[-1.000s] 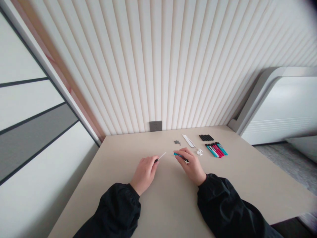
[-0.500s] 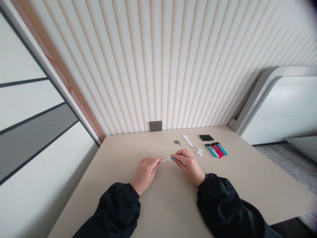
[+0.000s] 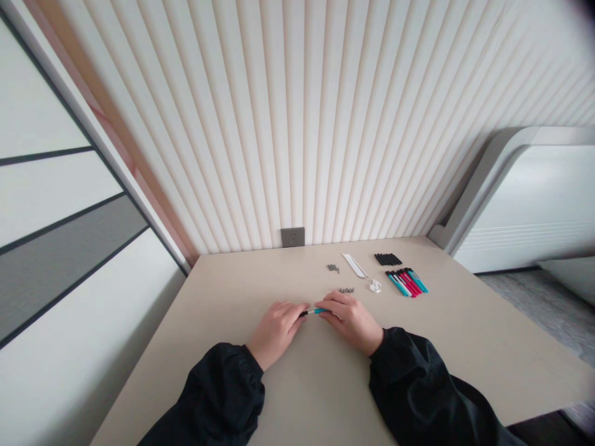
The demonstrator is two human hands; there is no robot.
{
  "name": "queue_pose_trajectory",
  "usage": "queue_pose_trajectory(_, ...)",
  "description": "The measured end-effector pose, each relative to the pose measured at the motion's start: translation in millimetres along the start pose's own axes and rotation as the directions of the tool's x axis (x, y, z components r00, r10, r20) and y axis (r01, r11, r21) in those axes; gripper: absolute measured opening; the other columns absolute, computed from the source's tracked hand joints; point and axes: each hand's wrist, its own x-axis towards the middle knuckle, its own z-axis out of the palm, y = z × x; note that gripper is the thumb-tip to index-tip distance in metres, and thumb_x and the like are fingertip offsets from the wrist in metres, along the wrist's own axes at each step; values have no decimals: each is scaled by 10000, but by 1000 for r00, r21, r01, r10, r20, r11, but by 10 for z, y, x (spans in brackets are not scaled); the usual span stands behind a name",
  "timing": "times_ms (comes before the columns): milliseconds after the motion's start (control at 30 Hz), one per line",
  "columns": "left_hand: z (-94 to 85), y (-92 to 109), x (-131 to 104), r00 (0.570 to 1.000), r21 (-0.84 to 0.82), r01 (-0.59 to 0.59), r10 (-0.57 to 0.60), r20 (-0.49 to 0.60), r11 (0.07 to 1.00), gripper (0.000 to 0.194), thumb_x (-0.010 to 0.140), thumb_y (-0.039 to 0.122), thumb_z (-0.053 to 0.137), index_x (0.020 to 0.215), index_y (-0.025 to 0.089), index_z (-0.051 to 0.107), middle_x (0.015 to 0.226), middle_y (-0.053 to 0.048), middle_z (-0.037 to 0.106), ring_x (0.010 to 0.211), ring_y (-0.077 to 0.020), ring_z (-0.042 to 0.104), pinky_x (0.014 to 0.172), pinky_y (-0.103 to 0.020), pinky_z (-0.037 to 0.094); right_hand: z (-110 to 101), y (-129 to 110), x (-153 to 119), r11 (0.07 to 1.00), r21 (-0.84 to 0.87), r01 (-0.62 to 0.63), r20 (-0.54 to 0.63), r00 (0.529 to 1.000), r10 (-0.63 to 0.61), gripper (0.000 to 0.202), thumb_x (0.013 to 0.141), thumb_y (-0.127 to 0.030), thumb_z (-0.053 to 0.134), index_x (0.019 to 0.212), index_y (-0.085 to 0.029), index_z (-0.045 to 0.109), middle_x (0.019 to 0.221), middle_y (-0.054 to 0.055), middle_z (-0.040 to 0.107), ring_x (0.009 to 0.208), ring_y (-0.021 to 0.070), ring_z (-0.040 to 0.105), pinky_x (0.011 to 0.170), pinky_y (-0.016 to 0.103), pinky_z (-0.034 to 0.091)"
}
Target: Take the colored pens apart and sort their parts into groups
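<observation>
Close together over the table, my two hands hold parts of one pen. Between the fingertips of my left hand (image 3: pixel 275 328) is a black pen part (image 3: pixel 304 314). My right hand (image 3: pixel 353 323) pinches a blue pen barrel (image 3: pixel 320 310), partly hidden by the fingers. A short stretch of thin white refill (image 3: pixel 311 312) shows between the black part and the barrel. Just beyond my right fingers lies a short row of small metallic pieces (image 3: pixel 346 290). Small white pieces (image 3: pixel 374 286) are heaped to their right.
Small grey pieces (image 3: pixel 333 268) and thin white sticks (image 3: pixel 354 265) lie farther back on the beige table (image 3: pixel 223 279). Black pen parts (image 3: pixel 388 259) sit in a row behind several blue, white and red barrels (image 3: pixel 406 282). A socket (image 3: pixel 292 236) is on the wall behind.
My hands have come closer together and slightly toward me. Less of the white refill shows between them, more of the blue barrel does. The metallic pieces have come into sight.
</observation>
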Motion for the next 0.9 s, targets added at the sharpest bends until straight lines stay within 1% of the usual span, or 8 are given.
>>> queue_pose_trajectory(67,0,10,-8,1000,-21,13,-13,-4,1000,177,919,241,520,1084,211,575,947,-37,679,864,-194,621,808,-336,455,0,-21,0,998,63,3,12,1000,-4,191,924,-261,518,1052,-223,654,938,61,650,832,164,611,776,282,494)
queue_pose_trajectory(133,-5,23,-7,1000,-31,21,-21,1,999,124,913,271,535,1011,215,587,903,-24,681,834,-190,623,788,-328,450,5,-40,0,995,97,16,21,1000,-19,171,922,-262,521,1018,-218,655,931,57,654,837,162,616,779,279,500)
queue_pose_trajectory(200,-15,35,1,1000,-36,21,-21,15,999,106,915,288,532,952,215,600,856,-17,676,804,-183,620,762,-315,449,12,-60,-1,994,105,22,27,999,-25,163,919,-261,525,1004,-217,657,931,55,656,841,160,617,784,278,502)
queue_pose_trajectory(300,-26,42,15,1000,-56,14,-13,22,998,133,915,309,532,916,207,617,839,-25,674,795,-180,616,748,-300,453,18,-91,-1,995,97,25,17,1000,-26,172,917,-239,519,1012,-216,660,938,57,654,846,161,615,792,282,501)
queue_pose_trajectory(467,-12,28,7,1000,-99,22,-24,-16,995,137,901,309,555,920,200,637,822,-33,677,775,-178,611,741,-293,463,16,-116,-7,996,71,56,-10,998,-56,203,903,-200,510,1037,-218,660,950,67,648,863,169,614,805,297,498)
queue_pose_trajectory(667,1,26,-3,999,-140,28,-34,-37,990,120,888,287,577,940,203,646,838,-28,683,789,-178,612,753,-298,466,24,-83,-24,995,79,58,-56,997,-54,206,910,-238,538,1092,-216,633,962,67,689,880,175,635,812,306,489)
queue_pose_trajectory(800,0,30,-2,997,-166,32,-42,-58,986,115,888,283,579,942,206,645,849,-27,684,806,-176,615,769,-300,468,29,-81,-27,996,41,73,-53,996,-71,206,911,-258,548,1095,-221,633,953,64,705,861,178,648,802,309,482)
queue_pose_trajectory(900,-6,34,-3,998,-179,19,-30,-59,984,111,886,283,583,939,208,645,848,-25,687,807,-173,618,761,-295,471,40,-89,-31,998,40,51,-39,998,-50,200,916,-278,542,1080,-229,645,928,57,712,837,178,651,791,308,481)
